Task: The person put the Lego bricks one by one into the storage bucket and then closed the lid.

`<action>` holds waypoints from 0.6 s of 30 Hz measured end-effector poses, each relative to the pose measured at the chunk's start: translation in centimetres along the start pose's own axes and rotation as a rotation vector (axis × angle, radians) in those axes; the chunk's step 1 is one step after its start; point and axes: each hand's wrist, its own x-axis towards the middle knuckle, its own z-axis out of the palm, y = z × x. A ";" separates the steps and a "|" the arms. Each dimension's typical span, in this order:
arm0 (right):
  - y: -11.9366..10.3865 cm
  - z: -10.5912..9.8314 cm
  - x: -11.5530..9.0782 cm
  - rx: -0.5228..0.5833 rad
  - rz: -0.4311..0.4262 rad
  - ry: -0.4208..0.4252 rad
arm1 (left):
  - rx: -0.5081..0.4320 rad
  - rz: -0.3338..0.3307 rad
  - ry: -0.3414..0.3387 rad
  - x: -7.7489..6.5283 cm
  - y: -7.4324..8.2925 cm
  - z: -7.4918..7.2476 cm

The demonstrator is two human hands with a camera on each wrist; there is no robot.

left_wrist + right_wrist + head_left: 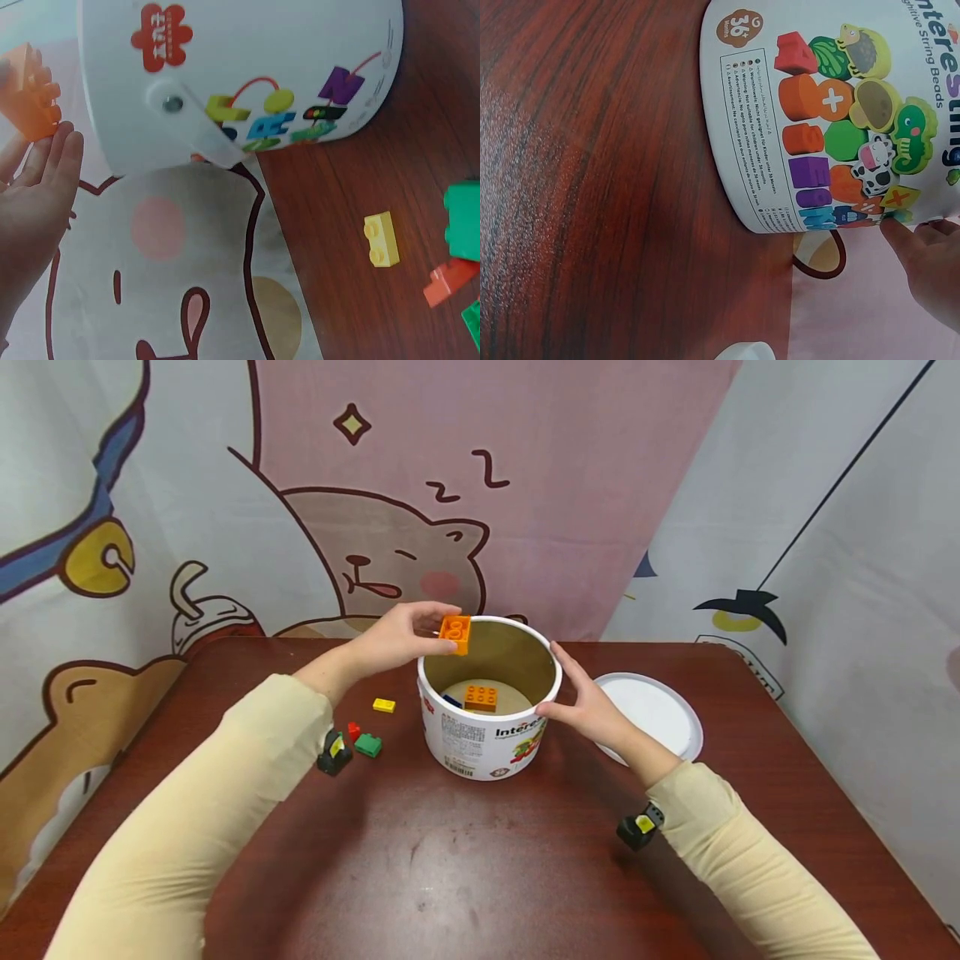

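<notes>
My left hand (397,635) pinches an orange toy brick (454,634) between thumb and fingers, at the left rim of a white bucket (480,752). The brick's hollow underside faces the head camera; in the left wrist view the brick (31,90) shows studs along its side. Across the bucket, my right hand (592,714) grips the right rim, thumb toward the front and fingers farther back. Inside the bucket lie another orange brick (481,697) with studs up and a dark blue piece (452,701), partly hidden by the front wall.
Left of the bucket, a yellow brick (384,705), a green brick (368,744) and a red brick (354,731) lie on the brown table (450,877). A round white lid (651,714) lies to the right, partly behind the right forearm. A printed cloth hangs behind the table.
</notes>
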 end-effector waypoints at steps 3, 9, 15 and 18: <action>0.0 0.0 0.0 0.002 -0.003 0.001 | 0.016 0.000 -0.018 0.3 0.2 0.5; 0.0 0.0 0.0 0.003 -0.001 0.000 | 0.044 0.010 -0.049 0.9 0.1 1.4; 0.1 0.0 0.0 0.001 0.013 -0.002 | 0.074 -0.001 -0.087 1.5 -0.1 2.4; 0.1 0.1 0.0 -0.001 0.016 -0.001 | 0.059 0.025 -0.098 1.5 -0.1 2.6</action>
